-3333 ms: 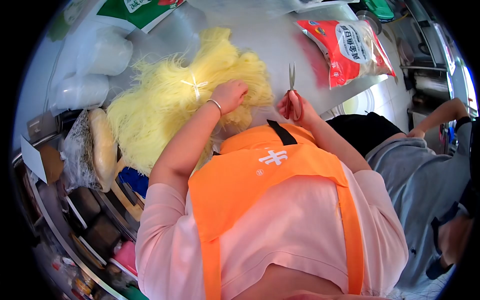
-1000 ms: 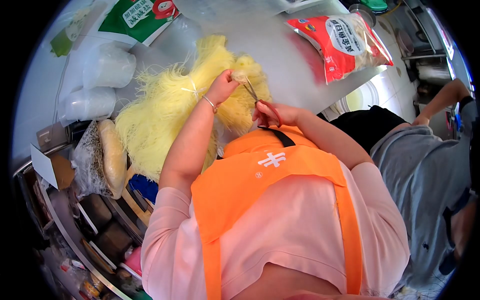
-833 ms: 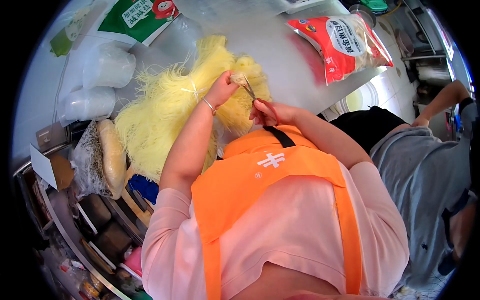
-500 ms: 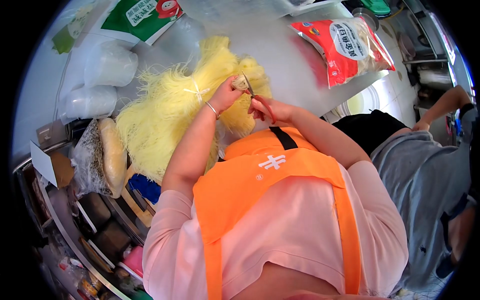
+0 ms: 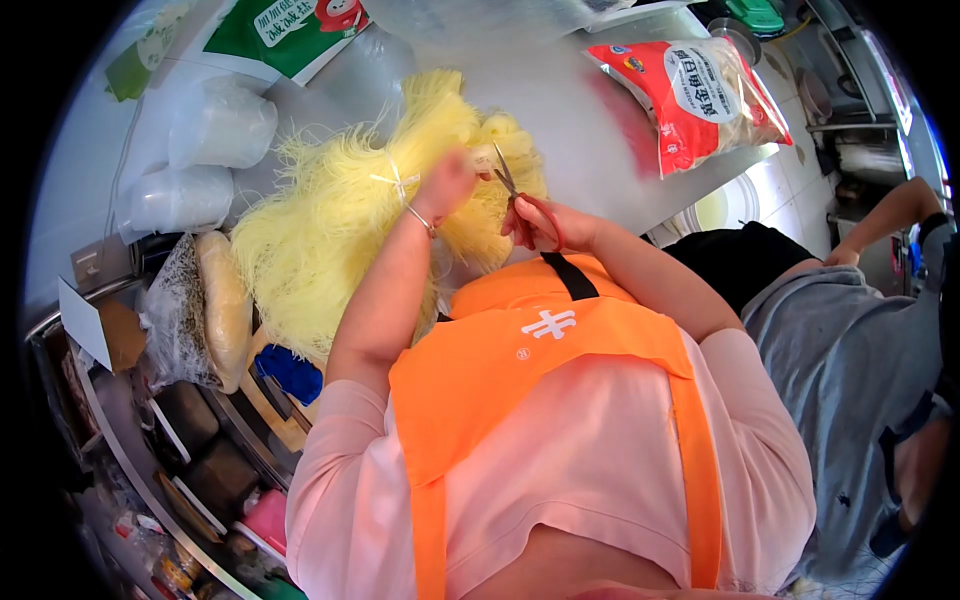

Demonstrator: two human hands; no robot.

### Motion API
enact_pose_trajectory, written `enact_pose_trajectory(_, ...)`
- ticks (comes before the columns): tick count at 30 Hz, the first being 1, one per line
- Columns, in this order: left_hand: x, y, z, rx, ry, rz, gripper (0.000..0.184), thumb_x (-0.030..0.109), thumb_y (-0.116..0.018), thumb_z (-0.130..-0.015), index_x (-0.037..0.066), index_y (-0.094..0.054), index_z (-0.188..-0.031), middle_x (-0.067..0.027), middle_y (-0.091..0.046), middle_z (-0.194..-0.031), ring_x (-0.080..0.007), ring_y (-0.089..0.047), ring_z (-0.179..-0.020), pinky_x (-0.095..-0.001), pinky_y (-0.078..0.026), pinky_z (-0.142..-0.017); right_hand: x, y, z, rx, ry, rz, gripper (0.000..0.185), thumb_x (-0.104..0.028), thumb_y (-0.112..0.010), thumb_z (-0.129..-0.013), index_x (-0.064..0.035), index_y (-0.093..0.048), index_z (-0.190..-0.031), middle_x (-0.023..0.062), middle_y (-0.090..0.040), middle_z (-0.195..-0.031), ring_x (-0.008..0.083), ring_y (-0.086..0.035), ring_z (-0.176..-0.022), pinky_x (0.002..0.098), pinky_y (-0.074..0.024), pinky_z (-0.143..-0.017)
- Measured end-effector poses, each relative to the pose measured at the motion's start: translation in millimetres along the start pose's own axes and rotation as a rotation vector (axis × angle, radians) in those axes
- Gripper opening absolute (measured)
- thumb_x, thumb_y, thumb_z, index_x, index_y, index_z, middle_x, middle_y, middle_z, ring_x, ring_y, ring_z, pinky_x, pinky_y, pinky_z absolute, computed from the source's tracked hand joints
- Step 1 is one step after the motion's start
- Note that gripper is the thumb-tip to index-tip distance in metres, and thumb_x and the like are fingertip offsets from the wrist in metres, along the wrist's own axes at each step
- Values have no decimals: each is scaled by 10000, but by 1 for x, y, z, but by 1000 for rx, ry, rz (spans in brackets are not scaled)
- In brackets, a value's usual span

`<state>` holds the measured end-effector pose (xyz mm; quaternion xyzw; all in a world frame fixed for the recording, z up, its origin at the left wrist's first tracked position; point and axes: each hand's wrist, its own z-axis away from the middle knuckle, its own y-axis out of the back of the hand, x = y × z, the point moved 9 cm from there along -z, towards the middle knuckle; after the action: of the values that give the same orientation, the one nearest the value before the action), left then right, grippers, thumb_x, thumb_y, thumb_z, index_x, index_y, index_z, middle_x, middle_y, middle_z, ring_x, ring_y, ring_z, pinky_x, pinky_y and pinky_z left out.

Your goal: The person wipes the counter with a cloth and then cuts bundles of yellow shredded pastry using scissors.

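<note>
My left hand (image 5: 447, 187), blurred by motion, is closed around a small pale roll (image 5: 484, 160) above a heap of thin yellow noodle-like strands (image 5: 320, 220). A white tie (image 5: 397, 182) is knotted around part of the heap. Just to the right, my right hand (image 5: 528, 222) grips scissors (image 5: 548, 222) by their red handles. The blades stand somewhat apart and point up toward the roll. Whether they touch it I cannot tell.
A red bag (image 5: 690, 100) lies on the metal table (image 5: 560, 110) at the back right. Clear plastic tubs (image 5: 222, 122) and a green packet (image 5: 280, 35) stand at the left. Filled bags (image 5: 222, 310) sit nearer. Another person in grey (image 5: 840, 330) is close on the right.
The scissor blades have come apart and drawn slightly away from the roll. My left hand has shifted a little and is now blurred; my right hand has moved slightly right and down.
</note>
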<state>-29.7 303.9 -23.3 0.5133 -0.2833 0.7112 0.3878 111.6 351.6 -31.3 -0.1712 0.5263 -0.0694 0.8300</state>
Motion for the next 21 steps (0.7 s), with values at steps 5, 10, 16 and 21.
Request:
enact_pose_trajectory(5, -4, 8, 0, -24, 140, 185, 187, 130, -472, -944, 83, -557, -1104, -13, -640, -906, -38, -435, -632, -191, -365, -559, 6, -4, 7, -46, -63, -66, 622, -610, -319, -942, -29, -540, -942, 53, -506, -723, 128, -478, -621, 256, -396, -571)
enact_pose_trajectory(10, 1, 9, 1, 1, 132, 279, 126, 122, -499, -931, 72, -572, -1021, -8, -611, -827, -56, -433, -583, -202, -369, -539, -5, -11, 13, -95, -48, 11, 615, -592, -304, -954, -25, -544, -955, 52, -512, -731, 134, -486, -627, 258, -403, -574)
enact_pose_trajectory(16, -10, 13, -2, 18, 112, 267, 216, 136, -557, -927, 82, -536, -1136, 29, -568, -852, -51, -477, -643, -205, -413, -585, -6, -14, 7, -84, -49, 59, 634, -602, -298, -951, -20, -548, -977, 56, -519, -747, 135, -490, -661, 269, -417, -608)
enact_pose_trajectory(21, -19, 30, -12, 130, -41, -46, 223, 112, -598, -895, 71, -517, -1098, 7, -571, -869, -57, -500, -666, -209, -425, -590, -16, -15, 7, -62, -21, 92, 646, -612, -294, -946, -20, -550, -975, 61, -523, -753, 133, -486, -657, 272, -420, -616)
